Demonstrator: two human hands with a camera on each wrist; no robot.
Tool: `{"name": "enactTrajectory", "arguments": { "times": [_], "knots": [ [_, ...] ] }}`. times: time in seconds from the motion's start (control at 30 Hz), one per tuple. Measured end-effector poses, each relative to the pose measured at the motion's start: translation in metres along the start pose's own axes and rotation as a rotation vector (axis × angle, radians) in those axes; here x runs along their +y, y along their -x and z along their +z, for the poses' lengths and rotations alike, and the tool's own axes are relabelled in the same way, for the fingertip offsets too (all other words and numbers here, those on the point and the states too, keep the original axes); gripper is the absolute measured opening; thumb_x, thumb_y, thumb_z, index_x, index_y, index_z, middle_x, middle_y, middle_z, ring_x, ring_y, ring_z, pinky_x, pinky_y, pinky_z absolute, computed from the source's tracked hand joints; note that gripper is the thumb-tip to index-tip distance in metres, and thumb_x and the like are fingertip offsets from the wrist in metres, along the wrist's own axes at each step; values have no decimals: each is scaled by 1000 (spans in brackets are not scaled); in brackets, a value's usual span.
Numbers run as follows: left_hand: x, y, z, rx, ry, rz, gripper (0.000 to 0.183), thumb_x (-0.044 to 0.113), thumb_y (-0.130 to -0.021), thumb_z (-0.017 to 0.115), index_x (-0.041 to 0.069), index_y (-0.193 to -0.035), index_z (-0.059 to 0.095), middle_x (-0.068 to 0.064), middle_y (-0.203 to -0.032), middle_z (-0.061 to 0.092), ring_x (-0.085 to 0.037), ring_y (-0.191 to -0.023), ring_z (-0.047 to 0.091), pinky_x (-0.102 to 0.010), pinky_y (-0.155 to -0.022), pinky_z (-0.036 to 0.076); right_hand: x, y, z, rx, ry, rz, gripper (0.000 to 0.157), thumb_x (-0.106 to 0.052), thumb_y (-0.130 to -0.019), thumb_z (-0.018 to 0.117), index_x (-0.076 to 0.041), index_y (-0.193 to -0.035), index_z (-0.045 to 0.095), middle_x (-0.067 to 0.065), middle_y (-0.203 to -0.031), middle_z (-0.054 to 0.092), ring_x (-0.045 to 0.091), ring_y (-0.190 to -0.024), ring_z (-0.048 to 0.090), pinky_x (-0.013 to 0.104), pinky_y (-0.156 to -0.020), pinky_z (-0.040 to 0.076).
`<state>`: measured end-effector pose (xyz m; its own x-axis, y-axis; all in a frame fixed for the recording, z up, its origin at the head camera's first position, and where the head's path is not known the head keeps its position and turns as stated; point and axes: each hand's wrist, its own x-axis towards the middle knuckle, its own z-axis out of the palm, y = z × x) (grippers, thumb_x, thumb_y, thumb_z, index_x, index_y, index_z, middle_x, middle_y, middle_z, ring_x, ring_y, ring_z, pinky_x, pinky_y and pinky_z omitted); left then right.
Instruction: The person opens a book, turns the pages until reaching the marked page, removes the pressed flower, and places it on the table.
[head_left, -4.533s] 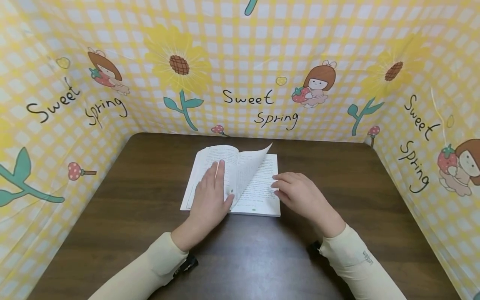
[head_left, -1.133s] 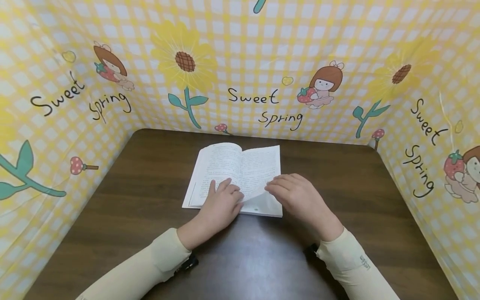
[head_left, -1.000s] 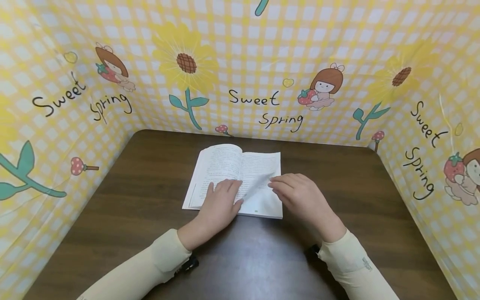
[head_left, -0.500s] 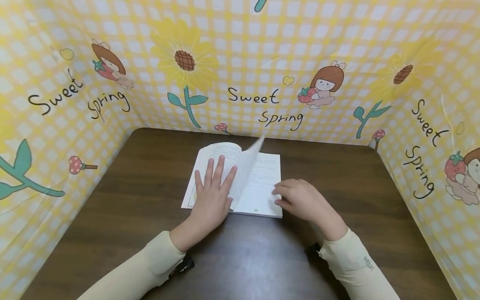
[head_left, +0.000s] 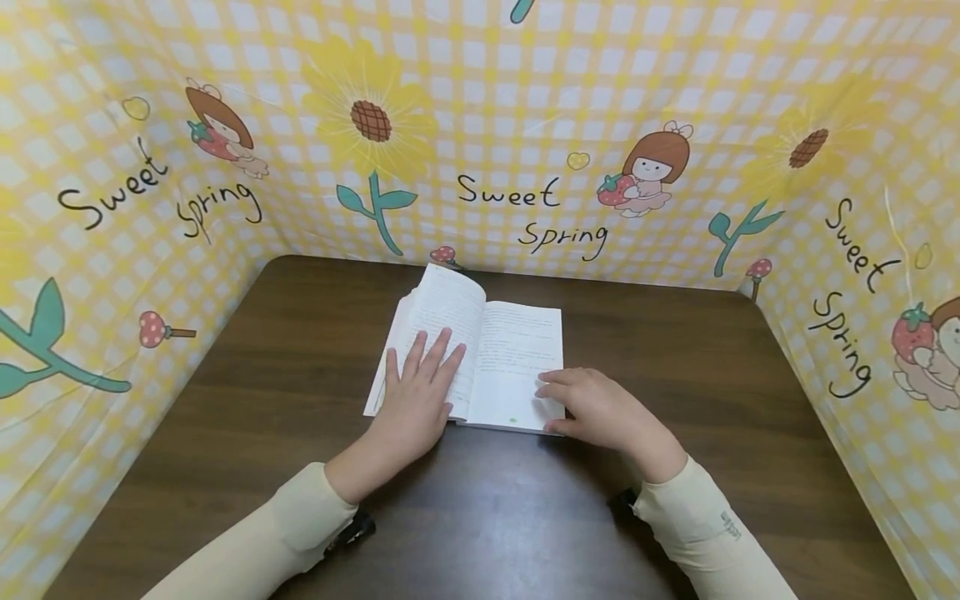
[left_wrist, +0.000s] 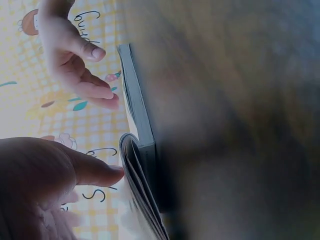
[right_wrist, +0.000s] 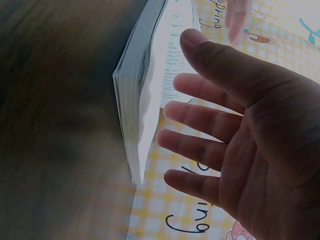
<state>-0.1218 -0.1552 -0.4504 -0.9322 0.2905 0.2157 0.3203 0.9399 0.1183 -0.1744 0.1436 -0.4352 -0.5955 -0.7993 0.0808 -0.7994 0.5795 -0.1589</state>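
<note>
Book (head_left: 495,375): located near the middle of the tabletop (head_left: 480,525), between the 2 hands, unfolded at an inner spread with its lower edge toward the person. Both visible pages carry lines of print too small to read. The right-hand page (head_left: 517,329) lies nearly flat; a small green mark (head_left: 513,420) sits near its lower edge. The left-hand page (head_left: 453,300) bows upward from the spine, its far outer corner projecting beyond the pages beneath it. The left wrist view shows the bowed leaves from the lower edge, curling beside the thicker right-hand block.

Left hand (head_left: 414,404): rests on the left-hand page. Grip apart, with fingers spread and extended; nothing is clamped. The thumb (left_wrist: 102,172) meets the curved leaves.

Right hand (head_left: 609,412): placed at the lower outer edge of the right-hand page. Grip apart, with thumb and fingers separated and slightly bent; nothing is clamped. Contact with the page cannot be confirmed.

Surroundings: the tabletop is dark brown with a wood grain. Both arms wear cream sleeves (head_left: 255,533), with a black wrist unit (head_left: 351,533) visible at each wrist. A yellow-and-white checked cloth (head_left: 495,108) encloses 3 sides, printed with sunflowers (head_left: 371,121), strawberry-holding figures (head_left: 651,171) and the words "Sweet Spring".
</note>
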Motion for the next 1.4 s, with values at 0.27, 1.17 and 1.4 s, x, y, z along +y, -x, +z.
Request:
{"name": "enactTrajectory", "arguments": {
  "times": [0.27, 1.17, 1.4],
  "knots": [
    [-1, 4, -1, -44, 55, 13, 54, 13, -94, 72, 10, -145, 55, -16, -149, 53, -40, -139, 47, -68, -106, 39, -3, 1, 4, -41, -19, 35, 54, -42, -83, 85, -10, -124, 71, 14, -142, 62, 32, -128, 61, 50, -108, 46],
    [1, -3, -6, -238, 112, -74, 41, 34, -97, 70, 7, -128, 65, -17, -138, 58, -37, -127, 55, -55, -93, 53, 4, 0, 11, -4, 52, -99, 8, -16, -88, 79, -16, -96, 76, 7, -120, 73, 22, -113, 68, 41, -87, 55],
    [2, -5, -4, -173, 124, -52, 38, 30, -94, 75, 5, -121, 65, -21, -134, 59, -39, -125, 55, -56, -89, 54, 3, -1, 9, 47, 55, -149, 17, 1, -87, 69, -16, -85, 72, -7, -80, 62, 13, -76, 60, 32, -73, 52]
  ]
}}
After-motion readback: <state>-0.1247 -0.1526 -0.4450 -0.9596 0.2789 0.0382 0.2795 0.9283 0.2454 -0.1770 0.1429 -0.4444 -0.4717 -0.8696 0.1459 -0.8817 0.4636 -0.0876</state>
